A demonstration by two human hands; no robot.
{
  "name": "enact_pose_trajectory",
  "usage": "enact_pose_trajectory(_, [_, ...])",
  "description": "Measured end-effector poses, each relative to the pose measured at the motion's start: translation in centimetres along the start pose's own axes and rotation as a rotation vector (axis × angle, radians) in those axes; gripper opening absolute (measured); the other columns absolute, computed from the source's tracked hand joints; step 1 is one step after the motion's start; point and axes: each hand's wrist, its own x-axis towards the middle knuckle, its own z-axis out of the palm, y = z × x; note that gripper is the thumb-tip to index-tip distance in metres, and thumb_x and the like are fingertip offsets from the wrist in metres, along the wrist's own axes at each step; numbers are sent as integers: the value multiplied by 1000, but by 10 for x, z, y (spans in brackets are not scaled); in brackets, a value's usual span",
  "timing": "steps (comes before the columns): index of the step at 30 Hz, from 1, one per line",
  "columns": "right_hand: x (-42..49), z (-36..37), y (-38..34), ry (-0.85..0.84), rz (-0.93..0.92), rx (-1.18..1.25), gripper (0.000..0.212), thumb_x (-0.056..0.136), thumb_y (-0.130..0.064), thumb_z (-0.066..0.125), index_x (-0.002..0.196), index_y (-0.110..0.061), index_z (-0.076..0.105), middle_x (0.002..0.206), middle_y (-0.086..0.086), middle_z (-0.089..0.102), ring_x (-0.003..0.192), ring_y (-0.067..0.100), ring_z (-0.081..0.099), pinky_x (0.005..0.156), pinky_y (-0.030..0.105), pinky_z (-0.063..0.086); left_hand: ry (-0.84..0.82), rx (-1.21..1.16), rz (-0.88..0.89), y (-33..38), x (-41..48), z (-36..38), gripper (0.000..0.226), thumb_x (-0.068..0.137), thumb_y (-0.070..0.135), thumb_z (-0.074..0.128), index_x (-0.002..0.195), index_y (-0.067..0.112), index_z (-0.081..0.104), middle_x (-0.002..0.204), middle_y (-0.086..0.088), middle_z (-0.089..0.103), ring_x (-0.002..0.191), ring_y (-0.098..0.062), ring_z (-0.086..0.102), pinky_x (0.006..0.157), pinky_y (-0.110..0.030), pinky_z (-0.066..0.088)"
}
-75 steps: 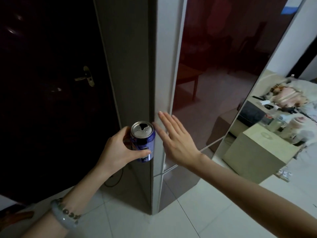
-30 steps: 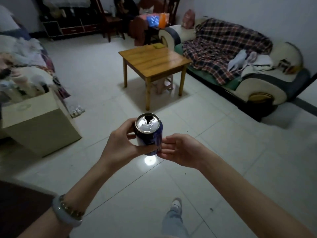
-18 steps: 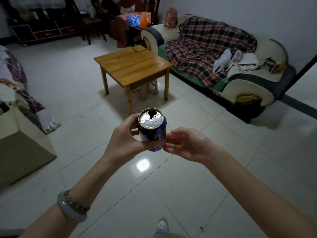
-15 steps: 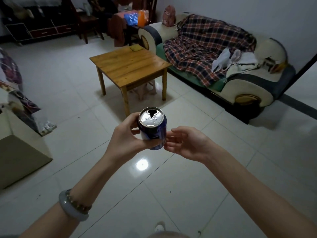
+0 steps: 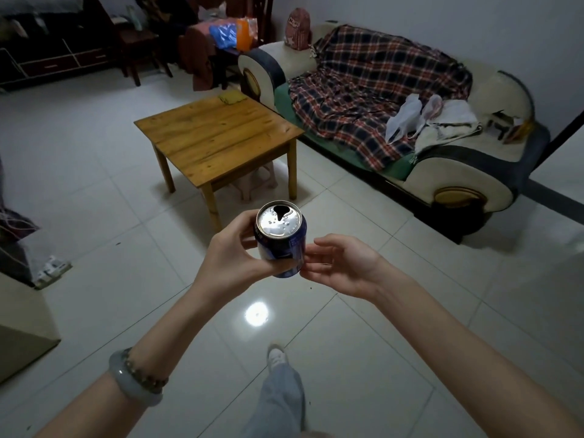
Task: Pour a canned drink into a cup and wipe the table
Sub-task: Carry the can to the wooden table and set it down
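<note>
My left hand [image 5: 232, 257] is wrapped around a blue drink can [image 5: 279, 238], held upright at chest height over the tiled floor; its silver top is opened. My right hand [image 5: 343, 265] hovers just right of the can with fingers apart, its fingertips close to or brushing the can's side. Ahead stands a low wooden table [image 5: 218, 137] with a small yellow-green cloth [image 5: 233, 98] lying at its far edge. No cup shows in the view.
A sofa [image 5: 458, 172] draped in a plaid blanket [image 5: 373, 90] with plastic bags runs along the right wall. A stool [image 5: 252, 184] sits under the table. Dark cabinets and chairs stand at the back, a box [image 5: 22, 324] at left. My foot [image 5: 276, 355] steps forward.
I turned away from the fridge door into the room and walked toward the table, which looms nearer. My right hand came off the door to beside the can.
</note>
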Motion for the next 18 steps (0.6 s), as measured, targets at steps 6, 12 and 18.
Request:
enact_pose_trajectory(6, [90,2,-83,-21,12,-27,24,90,-11,44,98,5,60,105,22,59,101,34,57,98,39,46,-12,30,39,-33,107,-7,75,53,44,81,120,28,50,110,27,56,103,7,56,84,-11,47])
enact_pose_trajectory(12, [168,12,-158,-39,43,-30,29,90,-13,45,88,6,66,105,23,60,98,32,59,95,38,48,36,15,-15,-68,207,-19,76,52,32,89,119,26,53,110,22,61,102,4,58,83,-12,47])
enact_pose_trajectory(18, [243,19,-223,-41,62,-85,39,92,-12,44,65,0,70,88,19,63,91,30,60,96,39,47,87,9,-77,-101,288,-22,77,50,34,90,118,23,55,110,18,63,102,2,59,83,-12,46])
